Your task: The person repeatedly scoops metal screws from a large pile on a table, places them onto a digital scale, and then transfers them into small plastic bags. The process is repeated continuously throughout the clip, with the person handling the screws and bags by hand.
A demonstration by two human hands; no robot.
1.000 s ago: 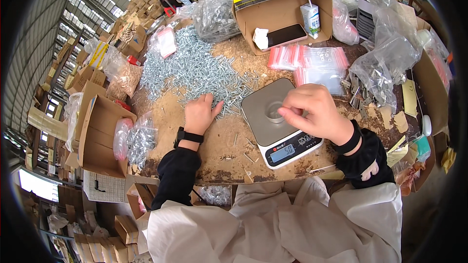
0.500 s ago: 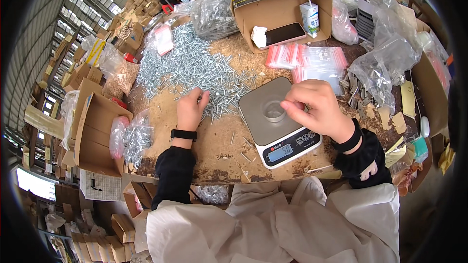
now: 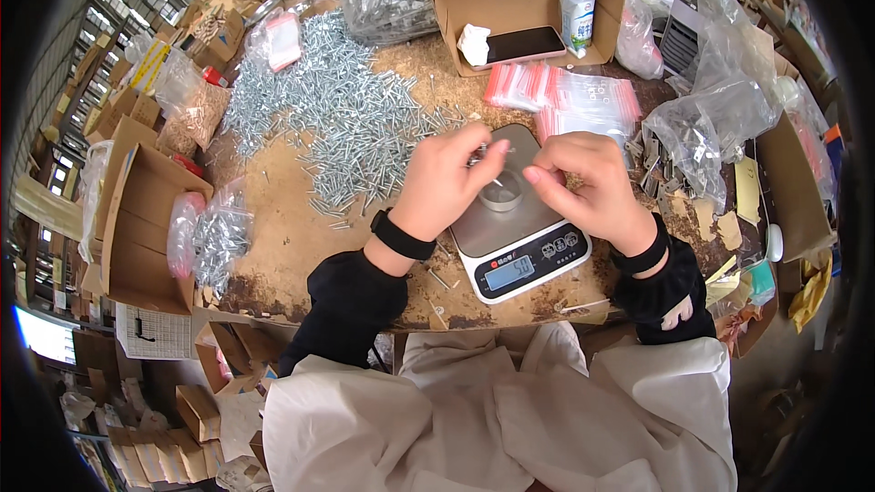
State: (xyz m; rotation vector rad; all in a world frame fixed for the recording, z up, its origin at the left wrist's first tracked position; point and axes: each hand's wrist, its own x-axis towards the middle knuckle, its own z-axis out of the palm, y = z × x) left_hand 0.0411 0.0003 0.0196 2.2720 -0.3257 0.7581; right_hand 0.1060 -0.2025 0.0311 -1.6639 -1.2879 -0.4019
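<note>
My left hand (image 3: 442, 178) is closed in a pinch over the scale, with a few silver screws (image 3: 476, 156) showing between its fingers. Beneath the fingertips sits a small round clear dish (image 3: 500, 200) on the grey plate of a white digital scale (image 3: 533, 266). Close to the dish's right side, my right hand (image 3: 592, 189) has its fingers curled and thumb against them; whatever it may hold is hidden. A large heap of silver screws (image 3: 342, 118) spreads over the worn wooden table (image 3: 269, 237) to the left and beyond the scale.
Red-edged zip bags (image 3: 588, 100) lie behind the scale. Farther back, an open carton (image 3: 524, 9) holds a phone (image 3: 527, 46) and a drink carton (image 3: 577, 23). A cardboard box (image 3: 150, 219) and bagged screws (image 3: 221, 235) stand at left; crumpled plastic bags (image 3: 702, 132) are at right.
My left hand has moved right from the edge of the screw heap to above the dish, bringing screws with it. My right hand stays beside the dish. The whole view has shifted slightly.
</note>
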